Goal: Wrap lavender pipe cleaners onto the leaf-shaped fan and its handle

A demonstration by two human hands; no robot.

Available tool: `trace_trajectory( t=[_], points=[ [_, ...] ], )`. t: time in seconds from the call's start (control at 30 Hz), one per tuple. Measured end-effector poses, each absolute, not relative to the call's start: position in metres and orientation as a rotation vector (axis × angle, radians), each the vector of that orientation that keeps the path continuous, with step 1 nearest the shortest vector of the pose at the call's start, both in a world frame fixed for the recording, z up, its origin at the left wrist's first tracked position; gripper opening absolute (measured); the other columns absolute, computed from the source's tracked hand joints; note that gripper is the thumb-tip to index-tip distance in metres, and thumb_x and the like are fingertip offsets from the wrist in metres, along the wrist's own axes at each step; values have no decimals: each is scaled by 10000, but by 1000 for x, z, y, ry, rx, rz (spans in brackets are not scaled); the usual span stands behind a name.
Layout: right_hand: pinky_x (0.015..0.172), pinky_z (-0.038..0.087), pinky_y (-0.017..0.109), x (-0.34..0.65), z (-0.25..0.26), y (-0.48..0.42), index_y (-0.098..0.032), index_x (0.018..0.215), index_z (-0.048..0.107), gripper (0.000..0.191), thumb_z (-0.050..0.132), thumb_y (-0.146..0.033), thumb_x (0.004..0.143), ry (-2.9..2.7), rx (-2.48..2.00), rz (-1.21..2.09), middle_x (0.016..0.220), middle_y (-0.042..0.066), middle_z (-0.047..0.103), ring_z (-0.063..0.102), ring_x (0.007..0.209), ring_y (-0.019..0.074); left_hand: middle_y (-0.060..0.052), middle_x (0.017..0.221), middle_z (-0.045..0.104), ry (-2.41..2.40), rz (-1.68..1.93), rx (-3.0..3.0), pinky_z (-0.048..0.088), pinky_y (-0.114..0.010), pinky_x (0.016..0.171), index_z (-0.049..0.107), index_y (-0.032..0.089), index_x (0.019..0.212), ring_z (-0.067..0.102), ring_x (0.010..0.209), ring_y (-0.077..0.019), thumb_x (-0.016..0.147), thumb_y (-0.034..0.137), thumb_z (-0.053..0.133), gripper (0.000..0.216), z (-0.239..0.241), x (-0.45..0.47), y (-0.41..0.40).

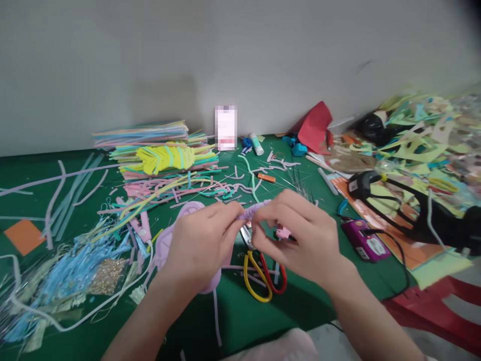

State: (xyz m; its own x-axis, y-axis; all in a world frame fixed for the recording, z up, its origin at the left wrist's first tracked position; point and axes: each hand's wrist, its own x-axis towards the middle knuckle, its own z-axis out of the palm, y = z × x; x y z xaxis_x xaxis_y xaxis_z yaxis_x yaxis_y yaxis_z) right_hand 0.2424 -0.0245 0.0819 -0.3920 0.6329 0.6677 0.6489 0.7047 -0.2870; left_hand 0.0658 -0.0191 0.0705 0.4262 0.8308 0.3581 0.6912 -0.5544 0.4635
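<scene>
Landmark: scissors (250,251), lying on the green table (233,323) with their handles pointing toward the wearer.
Item under inspection: purple fuzzy coil (248,214), which is spanning the gap between the two hands, just above the blade end of the scissors.
Left hand (206,238): positioned left of the scissors; thumb and forefinger are closing narrowly on the coil's near-left end.
Right hand (300,228): positioned right of the scissors; forefinger and thumb are bending tightly against the coil's other end, which is partly hiding behind the fingers.
Adjacent piece: lilac fuzzy form (165,245), sitting left of the scissors, partly under the left hand; whether the palm is also gripping it, I cannot tell.
Weight, judged: very light; the fingertips alone are carrying it.
Stiffness, judged: soft pile, probably over bendable wire; likely keeping any bend given.
Slip, judged: low, the nap giving friction.
Fragility, judged: unlikely to break, though hard squeezing risks flattening the windings.
Recommended hold: a light pinch at each end, leaving the middle turns uncrushed.
</scene>
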Motion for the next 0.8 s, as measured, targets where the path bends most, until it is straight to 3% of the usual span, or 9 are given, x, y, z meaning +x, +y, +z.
trace_trajectory(
  t=[0.13,0.23,0.37,0.63,0.8],
  points=[
    [585,410,256,247,83,-17,-203,724,570,101,621,-146,791,-2174,-1223,226,632,-25,572,517,644,130,-3,681,631,1336,606,2598,324,-273,533,611,203,803,569,606,-161,928,252,457,204,66,66,-15],
    [657,439,269,255,81,-12,-208,818,618,33,633,-186,836,-2204,-1213,372,720,-14,625,555,718,141,-10,740,660,1293,585,2502,340,-273,567,628,200,838,584,650,-160,932,281,477,196,63,63,-9],
    [838,454,359,266,75,-7,-207,1014,634,154,642,-237,863,-2298,-1007,168,951,56,667,554,904,189,15,757,677,1233,627,2284,359,-260,602,649,212,830,590,657,-145,917,336,526,196,64,58,-3],
    [787,474,330,263,78,-2,-192,866,644,61,588,-169,877,-2474,-822,-88,907,59,682,524,842,183,40,773,672,1218,564,2221,345,-245,611,642,213,831,577,675,-129,916,268,525,155,68,62,-2],
    [762,464,299,260,83,3,-182,816,635,54,593,-151,831,-2393,-999,457,840,29,683,575,802,154,29,697,620,1215,552,2352,307,-252,562,590,186,762,532,616,-130,912,263,539,176,62,63,-3]
  ],
)
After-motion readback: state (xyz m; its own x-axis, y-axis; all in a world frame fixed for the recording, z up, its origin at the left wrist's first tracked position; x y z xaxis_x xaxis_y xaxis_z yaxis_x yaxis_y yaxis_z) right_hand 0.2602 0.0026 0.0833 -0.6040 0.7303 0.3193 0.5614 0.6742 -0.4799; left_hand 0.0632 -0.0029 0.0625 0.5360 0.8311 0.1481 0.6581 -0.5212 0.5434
